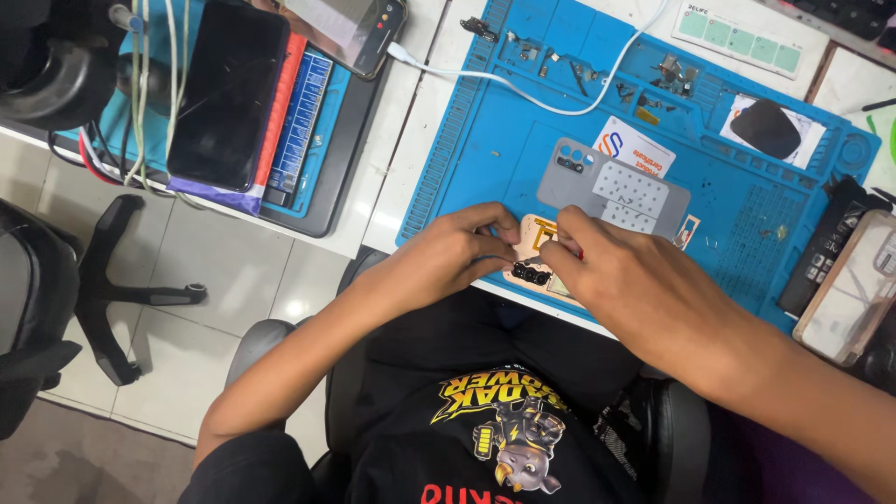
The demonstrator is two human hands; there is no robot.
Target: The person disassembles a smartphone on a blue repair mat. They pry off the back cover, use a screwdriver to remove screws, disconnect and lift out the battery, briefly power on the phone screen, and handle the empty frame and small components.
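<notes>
An opened phone (535, 264) lies at the near edge of a blue work mat (485, 140), its camera block and inner parts showing. My left hand (455, 254) rests on the phone's left end with the fingers curled onto it. My right hand (623, 280) covers the phone's right part and pinches a thin tool with a red tip (571, 248) against it. A grey back cover (611, 187) with a perforated sheet lies just beyond the hands.
Small screws and parts (597, 75) sit in the mat's far compartments, with a white cable (523, 89) across it. A dark phone (229, 89) lies on a stack at left, another phone (359, 28) above. A black pad (767, 126) and boxes (854, 285) at right.
</notes>
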